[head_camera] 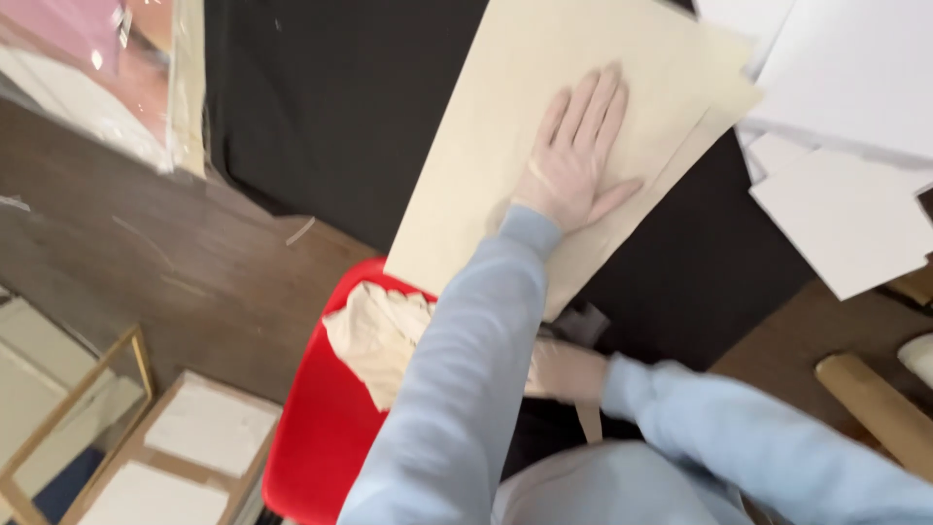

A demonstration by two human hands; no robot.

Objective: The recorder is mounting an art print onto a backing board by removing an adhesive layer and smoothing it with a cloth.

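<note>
A large beige sheet of card (505, 117) lies slanted on a black cloth (321, 107). My left hand (578, 156) rests flat on the sheet, palm down, fingers stretched out and thumb to the right. My right hand (569, 374) is lower down, near the sheet's bottom corner, and my left forearm partly hides it. Whether it grips anything is unclear. A dark object (591, 323) sits just above it. Both hands look pale, as if gloved, and both sleeves are light blue.
A red chair seat (311, 447) with a crumpled cream cloth (374, 335) on it stands below the sheet. White sheets (846, 107) overlap at upper right. A cardboard tube (880, 408) lies at right. A wooden frame (83, 399) and boards lean at lower left on the wood floor.
</note>
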